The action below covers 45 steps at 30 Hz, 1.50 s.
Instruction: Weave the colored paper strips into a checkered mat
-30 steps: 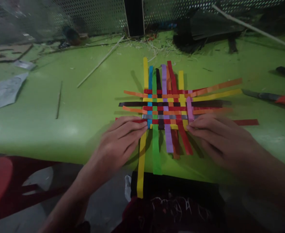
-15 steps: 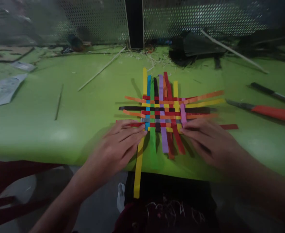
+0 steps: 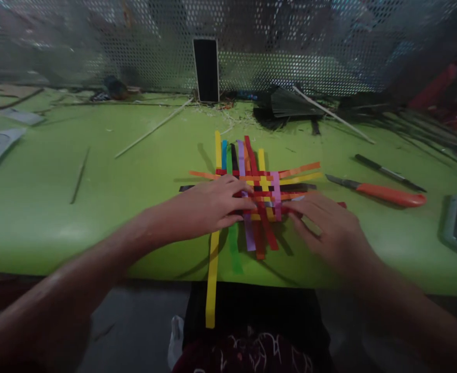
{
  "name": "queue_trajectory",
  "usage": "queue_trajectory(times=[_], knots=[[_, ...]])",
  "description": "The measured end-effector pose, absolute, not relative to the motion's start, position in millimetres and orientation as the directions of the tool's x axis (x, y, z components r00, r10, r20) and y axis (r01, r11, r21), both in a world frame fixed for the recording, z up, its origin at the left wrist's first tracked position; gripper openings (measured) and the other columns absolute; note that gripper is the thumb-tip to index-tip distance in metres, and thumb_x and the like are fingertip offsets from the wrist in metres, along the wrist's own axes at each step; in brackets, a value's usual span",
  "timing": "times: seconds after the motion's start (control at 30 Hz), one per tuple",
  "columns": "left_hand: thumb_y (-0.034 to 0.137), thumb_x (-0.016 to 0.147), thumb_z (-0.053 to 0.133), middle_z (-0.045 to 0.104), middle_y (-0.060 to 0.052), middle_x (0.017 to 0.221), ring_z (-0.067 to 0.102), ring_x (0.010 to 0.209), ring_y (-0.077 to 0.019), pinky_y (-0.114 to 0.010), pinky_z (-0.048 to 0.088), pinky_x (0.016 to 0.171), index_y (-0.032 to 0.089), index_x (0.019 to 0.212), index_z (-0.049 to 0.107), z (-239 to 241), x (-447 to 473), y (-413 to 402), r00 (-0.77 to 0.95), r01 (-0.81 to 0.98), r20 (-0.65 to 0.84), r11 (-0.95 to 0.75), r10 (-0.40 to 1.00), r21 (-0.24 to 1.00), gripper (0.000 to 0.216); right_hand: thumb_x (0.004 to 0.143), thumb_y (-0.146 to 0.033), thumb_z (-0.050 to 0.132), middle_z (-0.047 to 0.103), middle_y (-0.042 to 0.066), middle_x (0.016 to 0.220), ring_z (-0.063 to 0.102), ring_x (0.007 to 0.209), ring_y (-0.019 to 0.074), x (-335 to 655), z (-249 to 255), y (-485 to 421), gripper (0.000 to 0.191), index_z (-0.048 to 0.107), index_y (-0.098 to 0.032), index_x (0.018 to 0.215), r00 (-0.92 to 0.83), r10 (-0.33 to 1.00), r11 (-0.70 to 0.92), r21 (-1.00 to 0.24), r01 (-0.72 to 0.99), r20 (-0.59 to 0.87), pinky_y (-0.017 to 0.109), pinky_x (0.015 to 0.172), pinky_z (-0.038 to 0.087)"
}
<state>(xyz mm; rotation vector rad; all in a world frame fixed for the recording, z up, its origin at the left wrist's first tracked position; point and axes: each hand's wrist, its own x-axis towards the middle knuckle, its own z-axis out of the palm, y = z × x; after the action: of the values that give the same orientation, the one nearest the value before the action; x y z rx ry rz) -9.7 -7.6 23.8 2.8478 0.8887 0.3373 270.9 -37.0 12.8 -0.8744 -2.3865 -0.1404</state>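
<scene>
**Left hand (image 3: pixel 209 204) and right hand (image 3: pixel 329 220) on a mat of bright strips**

The left hand lies across the left part of the woven mat (image 3: pixel 265 194), with its fingers spread apart. The right hand is at the mat's right edge. Its thumb and finger are close together beside the pink strip (image 3: pixel 276 197), but I cannot tell if they pinch anything.

The mat is in the middle of the green table (image 3: pixel 96 223), near the front. Its strips are many colors, and they go over and under each other. One long yellow strip (image 3: pixel 211 295) hangs over the near edge.

To the right is a knife (image 3: pixel 391 194) with a red handle. A thin dark tool (image 3: pixel 387 172) lies just past it. On the far side, a black phone (image 3: pixel 206 70) stands up, and some black strips (image 3: pixel 290 106) lie to its right.
</scene>
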Motion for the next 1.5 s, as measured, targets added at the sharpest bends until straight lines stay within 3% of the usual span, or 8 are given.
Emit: queue_trajectory(times=[0.17,0.37,0.57,0.83,0.93,1.03,1.23,1.5], knots=[[0.025,0.11,0.047,0.059,-0.008,0.149,0.055,0.137,-0.023,-0.038,0.043,0.117,0.025,0.135,0.067,36,-26,-5,0.807,0.535,0.095,-0.789,0.583,0.3,0.032,0.099,-0.017,0.059,0.077,0.01,0.097,0.072,0.081,0.0226,264,26,-37,0.018,0.071,-0.016,0.112,-0.627,0.588,0.756,-0.073,0.65,0.511,0.035,0.072,0.056],[0.025,0.105,0.056,0.073,-0.006,0.121,0.066,0.118,-0.0219,-0.037,0.05,0.106,0.023,0.115,0.073,34,-52,-37,0.657,0.639,0.208,-0.681,0.725,0.358,0.02,0.098,-0.016,0.058,0.074,0.004,0.091,0.068,0.082,0.0196,228,53,-25,0.016,0.073,-0.021,0.101,-0.746,0.506,0.86,-0.193,0.472,0.432,0.032,0.073,0.05],[0.016,0.098,0.063,0.072,-0.01,0.116,0.067,0.11,-0.0283,-0.043,0.057,0.093,0.017,0.106,0.074,8,-41,-66,0.502,0.793,0.296,-0.569,0.812,0.216,0.013,0.09,-0.013,0.068,0.069,0.007,0.095,0.065,0.083,0.0194,183,40,-2,0.007,0.074,-0.016,0.093,-0.872,0.474,0.855,-0.304,0.421,0.126,0.032,0.072,0.048],[0.017,0.099,0.06,0.072,-0.009,0.105,0.066,0.107,-0.0286,-0.037,0.056,0.082,0.017,0.089,0.069,21,-26,-61,0.609,0.777,0.269,-0.63,0.746,-0.012,0.014,0.085,-0.003,0.062,0.069,0.009,0.107,0.067,0.097,0.0221,208,37,-8,0.024,0.071,-0.017,0.102,-0.877,0.45,0.867,-0.318,0.383,0.17,0.034,0.082,0.054],[0.016,0.099,0.06,0.072,-0.009,0.102,0.066,0.101,-0.0258,-0.034,0.054,0.081,0.015,0.09,0.068,24,-23,-61,0.652,0.746,0.253,-0.665,0.715,-0.043,0.012,0.085,-0.007,0.065,0.069,0.009,0.104,0.066,0.095,0.0233,209,36,-10,0.018,0.068,-0.017,0.1,-0.867,0.472,0.852,-0.338,0.4,0.163,0.036,0.079,0.054],[0.02,0.098,0.062,0.071,-0.01,0.101,0.067,0.099,-0.0273,-0.036,0.054,0.081,0.013,0.095,0.069,23,-21,-61,0.643,0.751,0.249,-0.66,0.724,-0.02,0.011,0.091,-0.009,0.063,0.068,0.01,0.097,0.065,0.09,0.0228,208,33,-9,0.009,0.067,-0.017,0.088,-0.849,0.498,0.842,-0.329,0.427,0.175,0.036,0.078,0.054],[0.02,0.099,0.058,0.072,-0.009,0.104,0.068,0.098,-0.0278,-0.041,0.054,0.084,0.016,0.105,0.074,20,-21,-53,0.604,0.751,0.267,-0.648,0.751,0.124,0.018,0.095,-0.014,0.056,0.074,0.011,0.105,0.067,0.1,0.0258,209,25,-10,0.022,0.077,-0.019,0.093,-0.822,0.503,0.843,-0.361,0.399,0.267,0.04,0.086,0.054],[0.019,0.091,0.067,0.074,-0.008,0.099,0.068,0.098,-0.0226,-0.033,0.052,0.086,0.016,0.089,0.074,21,-27,-29,0.687,0.575,0.272,-0.733,0.674,0.363,0.008,0.095,-0.018,0.061,0.072,0.007,0.089,0.064,0.079,0.0184,202,32,-15,0.023,0.077,-0.018,0.077,-0.741,0.654,0.723,-0.413,0.554,0.152,0.032,0.071,0.047]])
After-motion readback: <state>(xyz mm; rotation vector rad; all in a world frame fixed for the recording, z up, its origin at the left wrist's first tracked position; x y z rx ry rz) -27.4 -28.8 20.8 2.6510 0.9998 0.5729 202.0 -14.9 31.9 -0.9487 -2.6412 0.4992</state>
